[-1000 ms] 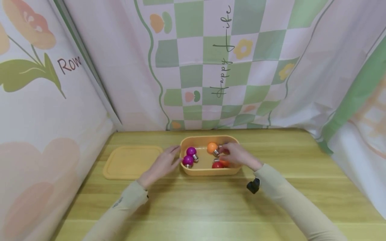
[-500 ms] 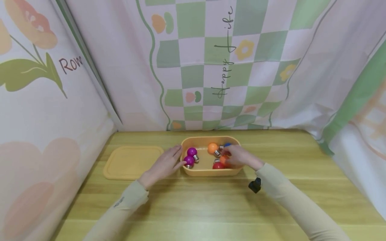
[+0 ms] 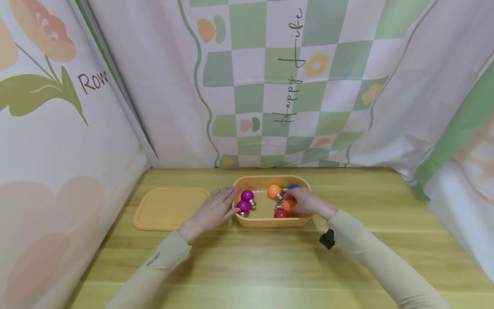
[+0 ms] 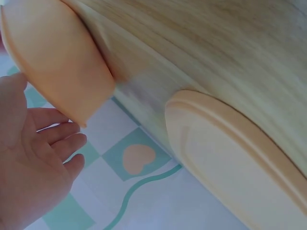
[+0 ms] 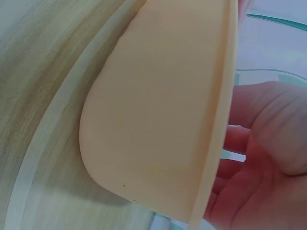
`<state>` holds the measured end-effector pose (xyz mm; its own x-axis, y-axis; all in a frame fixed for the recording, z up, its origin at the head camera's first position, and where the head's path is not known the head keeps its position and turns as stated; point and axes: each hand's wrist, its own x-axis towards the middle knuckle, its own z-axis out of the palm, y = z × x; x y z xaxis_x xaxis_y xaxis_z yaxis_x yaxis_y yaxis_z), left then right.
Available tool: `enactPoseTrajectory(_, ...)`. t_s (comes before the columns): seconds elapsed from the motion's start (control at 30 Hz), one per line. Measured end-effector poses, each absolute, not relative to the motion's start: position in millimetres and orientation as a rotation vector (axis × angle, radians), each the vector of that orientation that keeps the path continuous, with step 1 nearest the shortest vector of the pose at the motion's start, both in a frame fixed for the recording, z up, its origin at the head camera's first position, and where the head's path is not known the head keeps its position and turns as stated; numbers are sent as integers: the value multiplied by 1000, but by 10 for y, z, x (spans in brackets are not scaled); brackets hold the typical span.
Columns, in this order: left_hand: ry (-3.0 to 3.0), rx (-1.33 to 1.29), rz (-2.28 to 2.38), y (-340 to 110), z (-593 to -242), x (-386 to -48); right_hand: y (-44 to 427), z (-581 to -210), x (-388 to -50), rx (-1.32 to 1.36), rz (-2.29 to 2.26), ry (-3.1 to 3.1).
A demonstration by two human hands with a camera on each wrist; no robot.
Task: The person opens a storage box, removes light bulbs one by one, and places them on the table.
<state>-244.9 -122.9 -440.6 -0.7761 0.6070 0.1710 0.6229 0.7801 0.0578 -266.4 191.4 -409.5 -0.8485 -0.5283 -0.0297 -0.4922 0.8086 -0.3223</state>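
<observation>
An orange box [image 3: 270, 222] stands on the table with small bulb-shaped pieces in it. Two purple bulbs [image 3: 247, 195] lie at its left end; an orange bulb [image 3: 274, 191], a red bulb [image 3: 281, 213], a second orange one [image 3: 287, 206] and a partly hidden blue one [image 3: 293, 187] are toward the right. My left hand [image 3: 211, 212] rests against the box's left end, fingers relaxed; the left wrist view shows this hand [image 4: 38, 158] at the rim. My right hand [image 3: 306, 201] reaches inside over the right end, fingertips at the second orange bulb; whether they grip it is unclear.
A flat orange lid [image 3: 170, 208] lies on the wooden table [image 3: 247, 266], left of the box. A patterned curtain [image 3: 251, 94] hangs behind the table, with more cloth at both sides. A small black device [image 3: 327, 239] is by the right cuff.
My right hand has moved slightly toward the near side inside the box, bringing the blue bulb into view. The left hand has stayed by the left end. The head view has shifted slightly.
</observation>
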Motion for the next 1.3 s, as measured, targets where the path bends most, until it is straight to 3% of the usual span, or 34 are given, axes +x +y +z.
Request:
enactPoseTrajectory(0.37, -2784, -1038, -218, -1234, -4409, -2460, 1942, -4144, -2655, -789, -469, 2902)
enactPoseTrajectory(1.3, -2708, -1053, -245, -1272, -4470, -2497, 2292, -3824, -2552, -740, -802, 2938)
